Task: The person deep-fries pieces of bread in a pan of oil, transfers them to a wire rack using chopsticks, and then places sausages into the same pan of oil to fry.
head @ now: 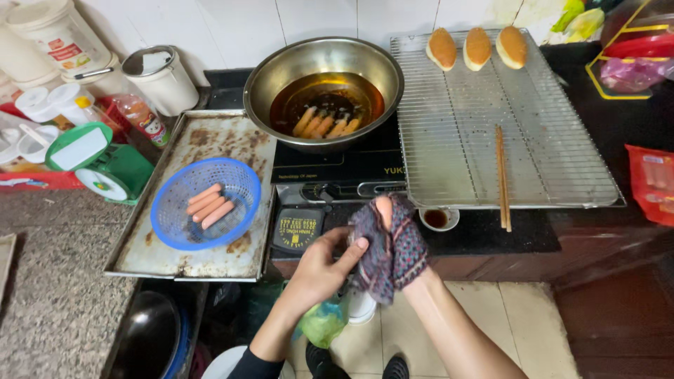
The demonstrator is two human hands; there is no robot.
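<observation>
Cloth [393, 253], dark and patterned, wrapped over right hand [397, 242] below the desk edge, one fingertip poking out at top; right fingers clenched inside the cloth; left hand [324, 270] beside it, fingers grasping the cloth's edge; steel bowl [281, 77] of oil with sausages behind; blue basket [172, 210] of sausages on tray [210, 263] to the left; chopsticks [503, 179] on wire rack [562, 154].

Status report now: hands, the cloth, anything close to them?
Left hand grips cloth. Right hand wrapped in cloth, one fingertip showing. Nothing between the hands; sauce dish and chopsticks just beyond.
</observation>
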